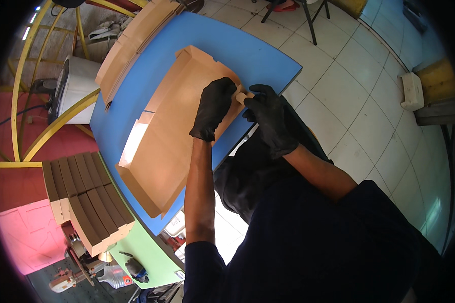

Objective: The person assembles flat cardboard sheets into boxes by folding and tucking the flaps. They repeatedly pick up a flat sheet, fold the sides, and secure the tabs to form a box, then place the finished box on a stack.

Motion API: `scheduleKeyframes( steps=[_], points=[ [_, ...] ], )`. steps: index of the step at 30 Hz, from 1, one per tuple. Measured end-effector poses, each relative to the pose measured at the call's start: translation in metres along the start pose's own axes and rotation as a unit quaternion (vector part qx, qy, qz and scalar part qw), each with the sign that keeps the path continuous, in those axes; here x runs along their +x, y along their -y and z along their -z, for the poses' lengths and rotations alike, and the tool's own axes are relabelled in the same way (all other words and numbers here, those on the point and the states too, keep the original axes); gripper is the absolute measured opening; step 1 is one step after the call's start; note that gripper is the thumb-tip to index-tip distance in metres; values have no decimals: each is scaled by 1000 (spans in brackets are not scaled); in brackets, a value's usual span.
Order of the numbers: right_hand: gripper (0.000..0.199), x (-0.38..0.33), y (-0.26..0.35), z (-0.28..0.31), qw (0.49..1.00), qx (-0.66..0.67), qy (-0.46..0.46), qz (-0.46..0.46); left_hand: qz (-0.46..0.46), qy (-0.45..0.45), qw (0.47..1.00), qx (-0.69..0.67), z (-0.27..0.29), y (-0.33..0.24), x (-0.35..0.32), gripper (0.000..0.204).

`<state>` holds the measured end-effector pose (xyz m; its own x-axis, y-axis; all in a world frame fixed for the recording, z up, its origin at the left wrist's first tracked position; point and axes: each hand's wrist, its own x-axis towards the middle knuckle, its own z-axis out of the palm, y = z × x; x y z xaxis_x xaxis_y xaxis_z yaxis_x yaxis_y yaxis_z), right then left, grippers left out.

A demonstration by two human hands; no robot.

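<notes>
An elongated brown cardboard box (169, 121) lies opened out on the blue table (217, 38), its side walls partly raised. A pale patch shows along its left side. My left hand (215, 106), in a black glove, reaches over the box with its fingers curled at the right-hand end wall. My right hand (268, 113), also gloved in black, pinches a small curved cardboard flap (241, 97) at that same end, between thumb and fingers. What lies under the left fingertips is hidden.
Flat cardboard sheets (131, 48) lie along the table's far left edge. Several folded brown boxes (88, 194) are stacked by the green table (154, 262), which carries a dark object (136, 269). A yellow metal frame (60, 123) and grey-white container (81, 88) stand at left.
</notes>
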<state>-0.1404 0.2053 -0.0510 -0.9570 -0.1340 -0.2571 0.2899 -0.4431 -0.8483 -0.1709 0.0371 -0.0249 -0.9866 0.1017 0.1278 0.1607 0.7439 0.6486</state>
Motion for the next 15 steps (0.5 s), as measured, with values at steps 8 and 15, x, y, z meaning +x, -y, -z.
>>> scheduleKeyframes(
  steps=[8,15],
  points=[
    [40,3,-3,5,1000,1,24,16,91,18,989,-112,6,-9,-5,19],
    [48,6,4,5,999,-40,26,8,40,79,977,-193,14,-6,0,19]
  ],
)
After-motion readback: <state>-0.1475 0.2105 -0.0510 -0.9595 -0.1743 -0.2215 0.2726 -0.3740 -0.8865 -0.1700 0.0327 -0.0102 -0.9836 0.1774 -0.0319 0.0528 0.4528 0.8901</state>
